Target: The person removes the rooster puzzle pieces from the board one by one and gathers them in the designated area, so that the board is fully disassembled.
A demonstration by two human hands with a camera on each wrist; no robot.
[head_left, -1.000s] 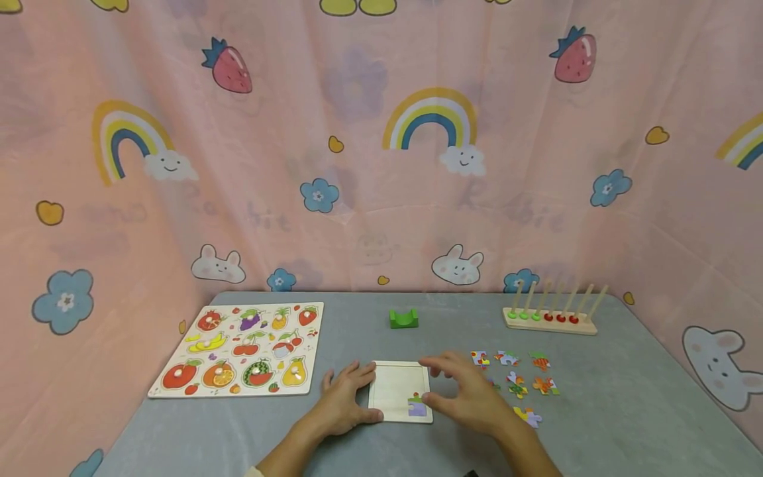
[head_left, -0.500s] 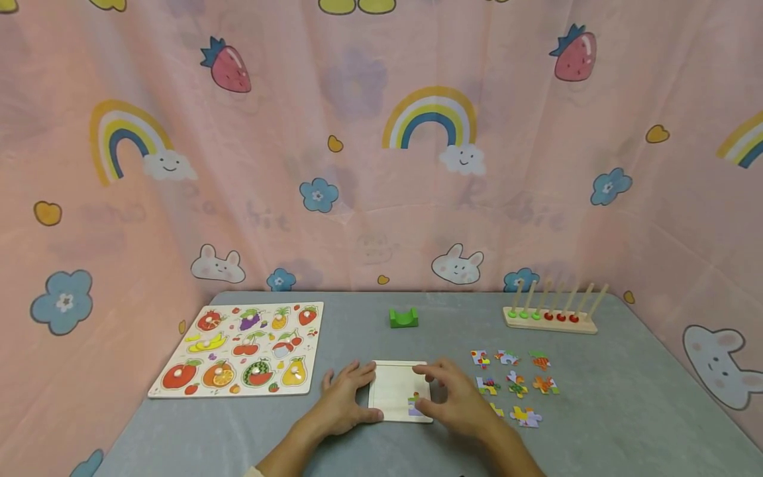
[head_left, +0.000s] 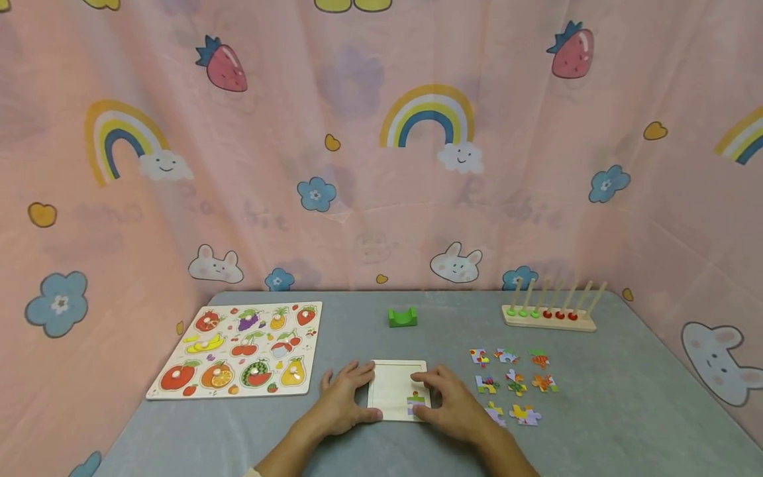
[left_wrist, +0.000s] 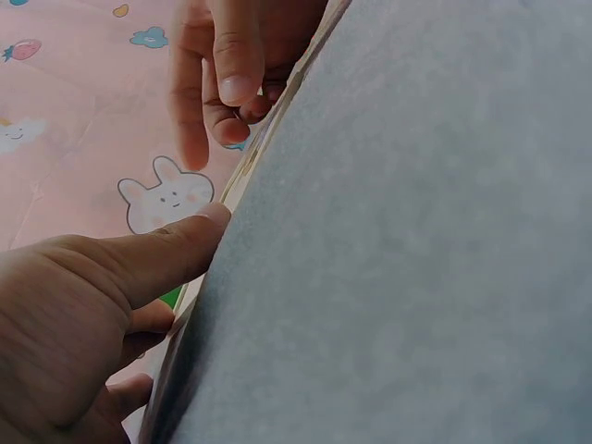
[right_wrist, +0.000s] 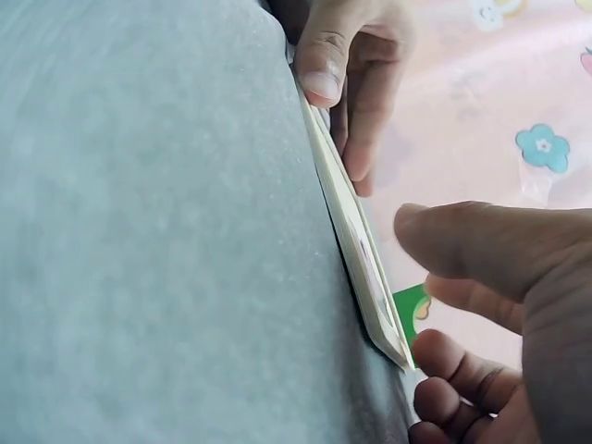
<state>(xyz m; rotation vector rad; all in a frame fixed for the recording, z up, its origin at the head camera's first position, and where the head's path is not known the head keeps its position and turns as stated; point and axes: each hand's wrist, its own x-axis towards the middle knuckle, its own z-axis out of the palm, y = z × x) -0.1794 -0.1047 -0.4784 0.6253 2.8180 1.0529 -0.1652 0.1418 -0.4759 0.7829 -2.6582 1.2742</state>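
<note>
A square wooden puzzle tray point(head_left: 390, 391) lies flat on the grey table. In its near right corner sits a jigsaw piece point(head_left: 416, 401) in green and lilac, partly covered by my right thumb. My left hand point(head_left: 342, 401) holds the tray's left side, thumb at the near corner and fingers at the far one; the left wrist view shows that thumb point(left_wrist: 185, 245) against the rim. Over the tray's right side is my right hand point(head_left: 456, 404), thumb and index finger spread apart. In the right wrist view its thumb point(right_wrist: 472, 240) stands clear of the rim.
Several loose jigsaw pieces point(head_left: 515, 384) lie in rows right of the tray. A fruit peg board point(head_left: 266, 384) is at the left. Behind stand a green block point(head_left: 403, 320) and a wooden peg rack point(head_left: 584, 324) with green and red beads.
My right hand has shifted left over the tray's right side, uncovering more loose pieces, and its thumb has moved onto the corner piece in the head view. My left hand stays on the tray.
</note>
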